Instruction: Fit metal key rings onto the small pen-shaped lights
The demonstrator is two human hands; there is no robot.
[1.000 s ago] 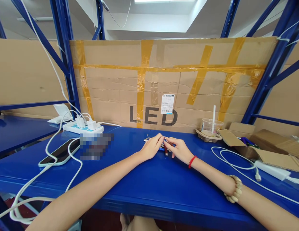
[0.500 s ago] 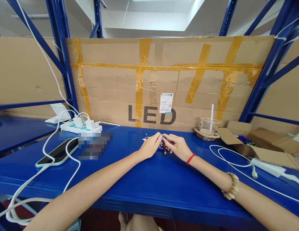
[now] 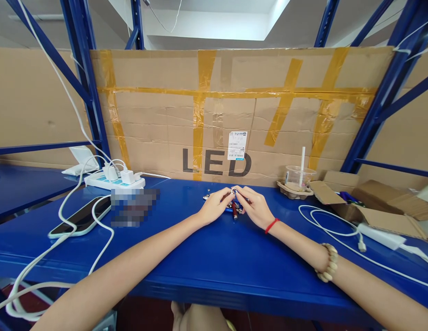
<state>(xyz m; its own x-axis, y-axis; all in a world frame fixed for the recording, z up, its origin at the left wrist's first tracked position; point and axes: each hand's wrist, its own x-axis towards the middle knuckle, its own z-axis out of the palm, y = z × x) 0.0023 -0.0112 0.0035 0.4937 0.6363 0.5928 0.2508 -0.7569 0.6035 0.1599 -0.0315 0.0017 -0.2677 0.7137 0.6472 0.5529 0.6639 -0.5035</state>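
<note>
My left hand (image 3: pixel 215 208) and my right hand (image 3: pixel 255 207) meet over the middle of the blue tabletop, fingertips pinched close together. Between them is a small pale ring-shaped piece (image 3: pixel 233 190), which both hands seem to grip; its details are too small to tell. Just below the fingers lies a dark red, rod-like thing (image 3: pixel 235 212) with a shiny end. Around it is a cluster of small blue and metallic pieces (image 3: pixel 228 210), partly hidden by my hands. Another dark red bit shows by my right fingers, and I cannot tell whether it is held.
To the left are a white power strip (image 3: pixel 113 182), a phone (image 3: pixel 81 217), loose white cables and a blurred patch. On the right stand a plastic cup with a straw (image 3: pixel 299 177), an open cardboard box (image 3: pixel 379 211) and a coiled cable (image 3: pixel 333 235). Taped cardboard (image 3: pixel 148 133) closes off the back.
My fingers have shifted slightly, and the ring-shaped piece now shows at the fingertips. My right hand has turned a little; the view has moved slightly.
</note>
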